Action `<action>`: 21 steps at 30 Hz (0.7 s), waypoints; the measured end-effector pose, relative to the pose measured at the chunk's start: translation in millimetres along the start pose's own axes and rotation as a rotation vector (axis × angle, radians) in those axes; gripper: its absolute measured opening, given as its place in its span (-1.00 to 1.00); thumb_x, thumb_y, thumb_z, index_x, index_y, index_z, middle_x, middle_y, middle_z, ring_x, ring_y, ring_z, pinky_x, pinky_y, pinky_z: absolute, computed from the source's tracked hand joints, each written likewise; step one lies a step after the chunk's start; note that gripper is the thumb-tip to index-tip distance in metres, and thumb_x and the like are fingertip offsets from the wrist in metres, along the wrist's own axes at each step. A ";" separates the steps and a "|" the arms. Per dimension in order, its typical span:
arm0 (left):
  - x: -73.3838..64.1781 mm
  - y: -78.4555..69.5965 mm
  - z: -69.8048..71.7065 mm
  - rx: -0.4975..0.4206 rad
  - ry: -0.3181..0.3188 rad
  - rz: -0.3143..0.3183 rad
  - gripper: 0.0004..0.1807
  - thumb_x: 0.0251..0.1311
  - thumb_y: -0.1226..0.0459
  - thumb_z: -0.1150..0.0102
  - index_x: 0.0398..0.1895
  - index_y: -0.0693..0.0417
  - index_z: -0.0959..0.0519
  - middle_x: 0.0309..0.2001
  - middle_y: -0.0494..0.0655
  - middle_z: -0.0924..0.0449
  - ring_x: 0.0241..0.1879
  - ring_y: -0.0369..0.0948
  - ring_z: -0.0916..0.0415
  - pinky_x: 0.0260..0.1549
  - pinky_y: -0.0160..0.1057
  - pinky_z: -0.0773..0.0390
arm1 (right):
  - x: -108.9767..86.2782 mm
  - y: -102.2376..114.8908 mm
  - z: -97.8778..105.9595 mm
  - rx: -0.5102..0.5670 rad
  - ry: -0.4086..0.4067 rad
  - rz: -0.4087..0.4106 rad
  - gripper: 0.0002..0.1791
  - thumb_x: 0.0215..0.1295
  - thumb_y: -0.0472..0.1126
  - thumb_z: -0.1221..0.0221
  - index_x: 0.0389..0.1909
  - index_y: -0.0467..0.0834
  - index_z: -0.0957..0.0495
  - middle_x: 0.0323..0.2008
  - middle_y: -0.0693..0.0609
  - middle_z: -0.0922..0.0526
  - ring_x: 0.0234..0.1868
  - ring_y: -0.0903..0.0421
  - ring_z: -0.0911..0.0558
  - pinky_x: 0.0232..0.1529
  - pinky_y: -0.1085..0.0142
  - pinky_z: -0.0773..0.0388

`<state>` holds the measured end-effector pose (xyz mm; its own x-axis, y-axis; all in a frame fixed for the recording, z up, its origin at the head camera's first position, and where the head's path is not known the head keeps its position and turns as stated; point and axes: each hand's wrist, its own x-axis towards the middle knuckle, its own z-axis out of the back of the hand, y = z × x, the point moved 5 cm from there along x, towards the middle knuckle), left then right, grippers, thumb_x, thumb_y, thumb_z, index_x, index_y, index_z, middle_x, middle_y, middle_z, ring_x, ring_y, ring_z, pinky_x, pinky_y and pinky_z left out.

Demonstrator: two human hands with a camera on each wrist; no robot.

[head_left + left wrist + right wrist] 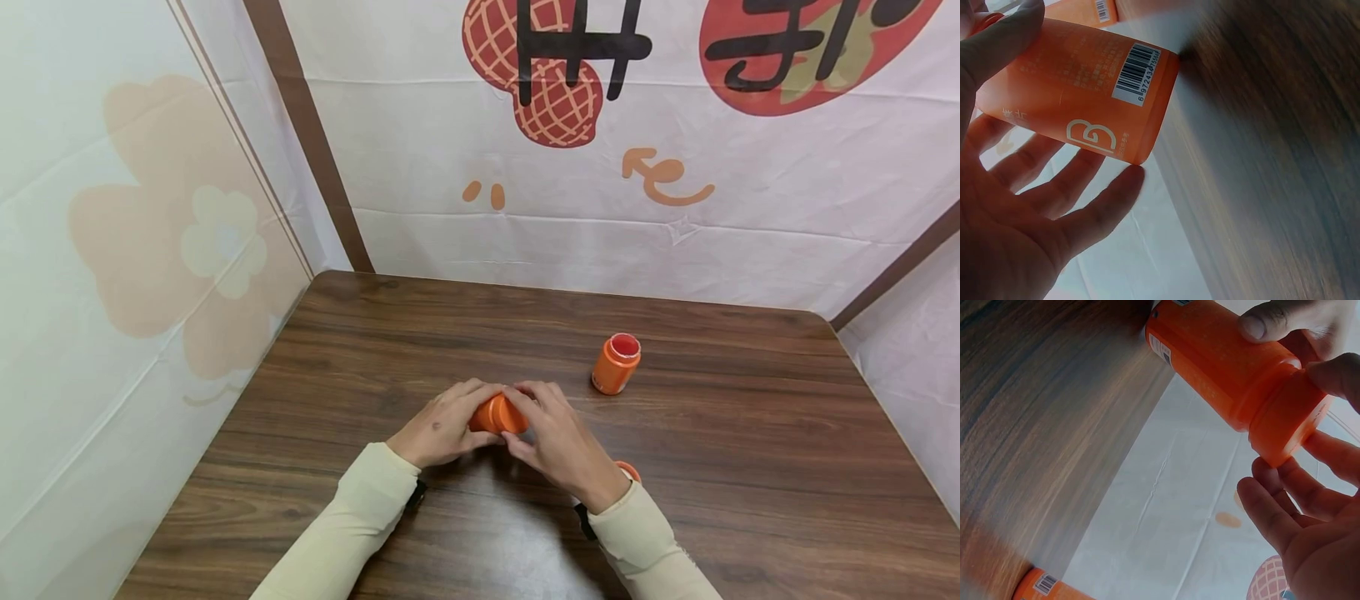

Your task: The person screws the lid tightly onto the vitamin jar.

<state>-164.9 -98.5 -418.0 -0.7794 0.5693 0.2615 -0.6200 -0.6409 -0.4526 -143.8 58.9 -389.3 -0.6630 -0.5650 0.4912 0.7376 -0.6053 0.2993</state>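
- An orange plastic bottle (pixel 484 419) was held tilted over the near middle of the worktop (pixel 360 333), between the two hands; whether its base touched the wood could not be told.
- The bottle was judged to be light and fairly stiff, with thin walls that might give a little under a hard squeeze; little danger of breakage was expected.
- Some slipperiness was suggested by the smooth surface, so a firm hold round the middle of the body was judged best, with the cap (pixel 513 413) taken by its outer edge.
- The body was gripped by the left hand (pixel 448 427), its thumb laid along one side and its fingers curled against the other.
- The cap was pinched by the right hand (pixel 561 440), between the thumb and fingertips; how far it was threaded could not be seen.
- The body was coloured bright orange, with rounded shoulders and base edge, and was marked with pale print, a white logo (pixel 1091 136) and a barcode (pixel 1136 74) near the base.
- The cap was of matching orange and was seated over the neck.
- A similar uncapped bottle (pixel 616 367), with a red interior, was stood beyond the right hand; a pale-and-orange round object (pixel 628 470) was partly hidden by the right wrist.
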 end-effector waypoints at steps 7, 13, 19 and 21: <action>1.4 -2.7 -0.5 -0.026 -0.009 -0.017 -0.30 0.09 0.20 -0.50 0.31 0.16 -0.46 0.05 -0.04 -0.56 -0.09 -0.17 -0.56 -0.12 -0.18 -0.61 | 0.1 -2.1 2.0 -0.012 0.023 -0.038 -0.41 0.11 -0.16 -0.47 0.17 -0.26 -0.57 -0.03 -0.13 -0.60 -0.06 -0.04 -0.57 -0.11 0.16 -0.60; 2.8 -2.1 -1.4 -0.029 0.005 0.010 -0.32 0.10 0.18 -0.50 0.30 0.10 -0.47 0.02 -0.08 -0.56 -0.12 -0.18 -0.56 -0.12 -0.19 -0.62 | 0.5 -4.5 2.7 -0.020 0.007 -0.113 -0.44 0.15 -0.03 -0.46 0.10 -0.24 -0.60 -0.16 -0.09 -0.62 -0.30 0.04 -0.61 -0.32 0.23 -0.61; 3.5 -1.1 -2.6 -0.032 0.024 0.033 -0.34 0.11 0.17 -0.49 0.30 0.06 -0.48 0.01 -0.10 -0.56 -0.15 -0.20 -0.55 -0.16 -0.16 -0.61 | 1.3 -6.0 1.4 -0.025 0.001 -0.190 -0.44 0.14 0.09 -0.43 -0.01 -0.25 -0.60 -0.31 -0.04 -0.59 -0.54 0.17 -0.50 -0.53 0.40 -0.46; 3.3 -1.4 -2.4 -0.031 0.026 0.031 -0.33 0.11 0.20 -0.49 0.30 0.07 -0.48 0.02 -0.08 -0.56 -0.14 -0.19 -0.55 -0.15 -0.15 -0.61 | 1.3 -6.1 0.7 -0.014 0.031 -0.205 -0.36 0.14 0.13 -0.42 0.07 -0.24 -0.57 -0.24 -0.06 -0.61 -0.47 0.13 -0.55 -0.46 0.34 -0.53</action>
<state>-166.4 -94.4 -418.6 -0.7955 0.5629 0.2246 -0.5921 -0.6428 -0.4860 -149.0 62.3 -390.0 -0.8031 -0.4459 0.3952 0.5847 -0.7171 0.3794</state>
